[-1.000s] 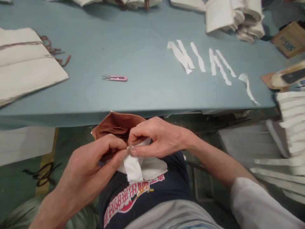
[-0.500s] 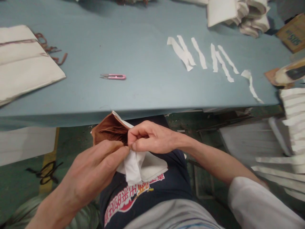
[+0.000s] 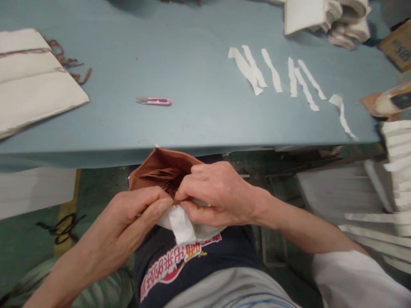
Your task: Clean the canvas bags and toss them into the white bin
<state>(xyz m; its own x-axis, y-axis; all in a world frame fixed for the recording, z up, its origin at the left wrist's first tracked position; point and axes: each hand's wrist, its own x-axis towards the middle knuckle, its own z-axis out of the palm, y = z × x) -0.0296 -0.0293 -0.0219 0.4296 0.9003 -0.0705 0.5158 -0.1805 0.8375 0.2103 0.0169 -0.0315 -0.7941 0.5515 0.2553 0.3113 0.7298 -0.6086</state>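
A white folder with a brown lining (image 3: 171, 160) is held over my lap, its mouth spread and pleated brown layers showing inside. My left hand (image 3: 128, 218) pinches its near edge with thumb and forefinger. Right beside it, my right hand (image 3: 218, 194) is closed on the same edge, with fingertips at the inner side and the thumb outside. From between the two thumbs a white strip (image 3: 182, 224) hangs down over the outside of the folder. Its upper end is hidden by my fingers. The folder's lower part is mostly behind my hands.
Pink thread snips (image 3: 154, 101) lie on the blue-green table (image 3: 192, 124). Several torn white strips (image 3: 272, 70) are spread at the right. A large white folder (image 3: 35, 85) with brown ties rests at left. White pieces (image 3: 305, 17) are stacked at far right, near a cardboard box (image 3: 398, 47).
My right hand has turned and shifted slightly, its thumb now lower on the outside of the edge. The folder's mouth stands wider. The view has shifted a little.
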